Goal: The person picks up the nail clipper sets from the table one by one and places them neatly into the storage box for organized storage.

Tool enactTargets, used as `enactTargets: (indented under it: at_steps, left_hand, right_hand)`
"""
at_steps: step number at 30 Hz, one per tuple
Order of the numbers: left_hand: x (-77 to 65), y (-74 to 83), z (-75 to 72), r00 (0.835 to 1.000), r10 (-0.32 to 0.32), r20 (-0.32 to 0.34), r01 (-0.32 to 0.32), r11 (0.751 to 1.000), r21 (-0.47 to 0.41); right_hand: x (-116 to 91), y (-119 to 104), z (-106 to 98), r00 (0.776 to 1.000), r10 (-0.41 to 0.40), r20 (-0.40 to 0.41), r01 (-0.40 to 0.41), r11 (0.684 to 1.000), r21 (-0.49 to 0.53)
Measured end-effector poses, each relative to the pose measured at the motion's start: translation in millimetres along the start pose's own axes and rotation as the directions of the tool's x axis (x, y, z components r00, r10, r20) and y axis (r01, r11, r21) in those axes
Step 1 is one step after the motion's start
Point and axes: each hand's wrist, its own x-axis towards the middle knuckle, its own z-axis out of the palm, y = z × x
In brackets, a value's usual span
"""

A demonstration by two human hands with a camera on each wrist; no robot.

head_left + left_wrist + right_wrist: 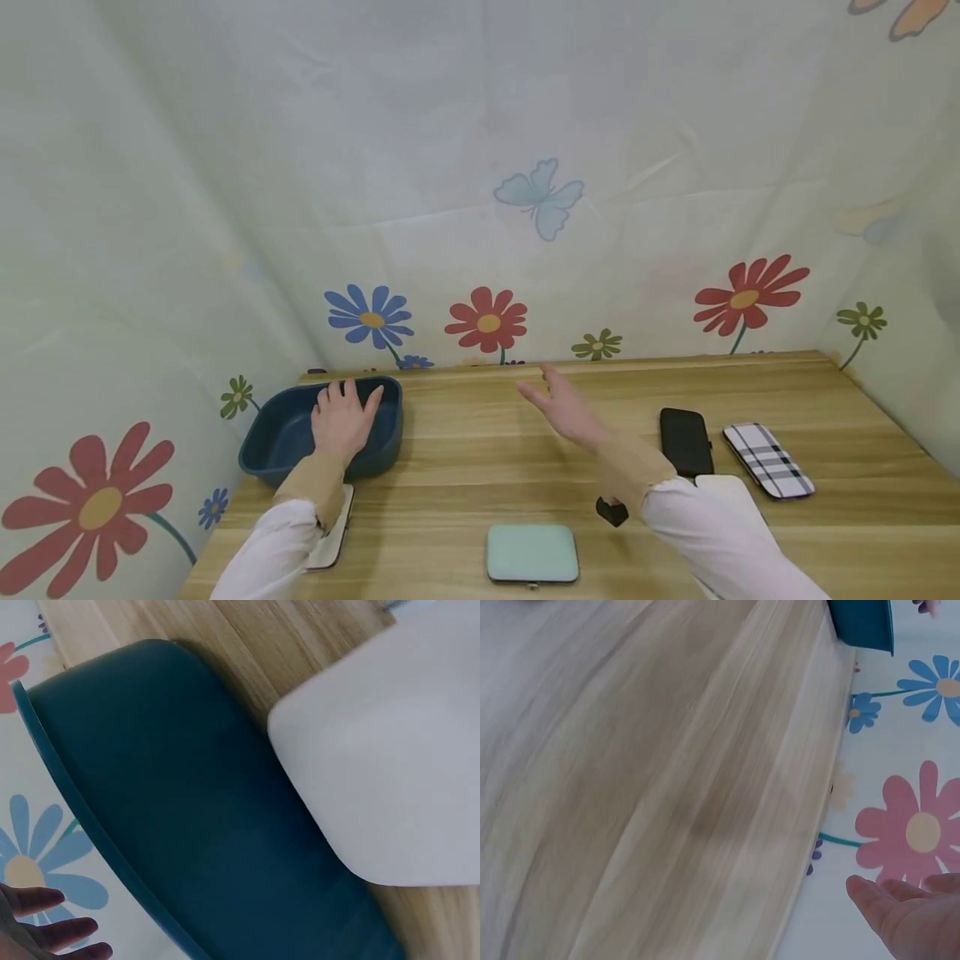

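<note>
My left hand (341,423) is over the dark blue basin (253,457), its fingers spread and nothing held. In the left wrist view its fingertips (71,928) show at the lower left, beyond the rim of the basin (180,787). A white flat case (390,750) lies close against the basin's near side, partly covered by my left forearm in the head view. Over the middle of the table, my right hand (566,410) holds nothing, with fingers extended toward the back. A mint green clasp case (532,553) lies nearer the front, between my arms.
On the right lie a black case (686,442) and a plaid case (768,460). Another white case (738,497) is partly hidden by my right sleeve. A small black object (612,511) shows beside my right wrist. A flower-printed cloth (420,250) hangs behind the wooden table (465,450).
</note>
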Motion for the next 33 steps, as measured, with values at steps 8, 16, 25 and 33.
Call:
enactTargets:
  at_steps: [8,16,25,33]
  left_hand:
    - [-1.1,-9.2,-3.7,1.0,-0.005,-0.01,0.006,1.0,0.019]
    - [-5.3,-21.0,-6.6,0.999,-0.026,-0.029,0.026,1.0,0.001]
    - [-9.7,-38.0,-11.2,0.997,-0.072,-0.021,0.071,0.997,-0.015]
    - [-12.5,-48.3,-13.1,0.995,-0.1,-0.03,0.099,0.995,-0.032]
  right_hand:
    - [-2.2,-9.4,17.9,0.999,0.051,0.012,-0.052,0.992,0.113]
    - [-0.7,-13.3,35.6,0.998,0.06,0.037,-0.067,0.968,0.242]
    - [0.0,-18.9,57.1,0.991,0.112,0.073,-0.133,0.857,0.498]
    - [1.0,-25.3,74.3,0.985,0.132,0.108,-0.17,0.782,0.599]
